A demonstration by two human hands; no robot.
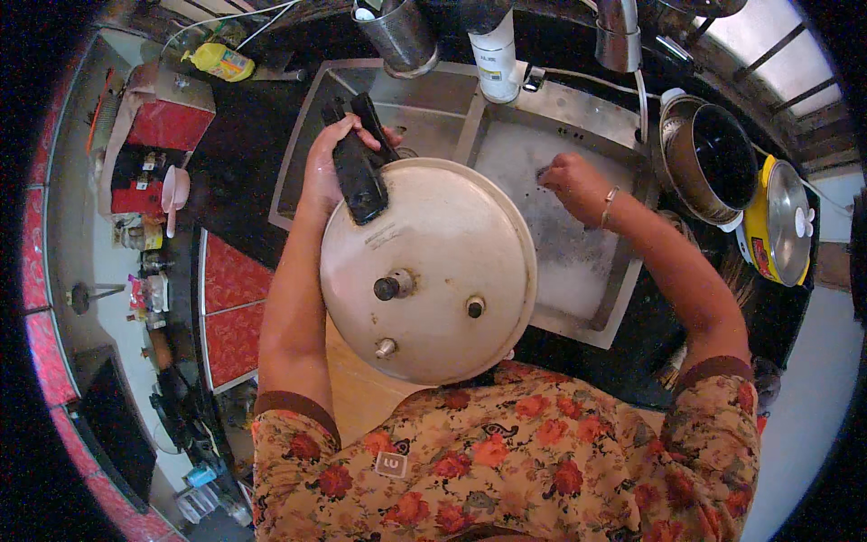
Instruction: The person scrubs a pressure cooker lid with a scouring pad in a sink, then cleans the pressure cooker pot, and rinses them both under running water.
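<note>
A pressure cooker's round aluminium lid (433, 244) fills the middle of the view, tilted toward me, with its weight valve, safety valve and a metal stud facing up. My left hand (328, 152) grips the black handles (359, 169) at its upper left; two handle pieces stand apart there. Whatever lies under the lid is hidden. Over the right basin (548, 271) of the steel sink, which holds white sudsy water, my right hand (576, 186) is closed. A small dark thing (542, 175) shows at its fingertips, too small to name surely.
A perforated steel utensil holder (399, 34) and a white bottle (494, 61) stand behind the sink, near the faucet (618, 40). Right of it are a dark pot (725, 159) and a glass lid (779, 223). A yellow packet (220, 62) and a pink strainer (176, 193) lie left.
</note>
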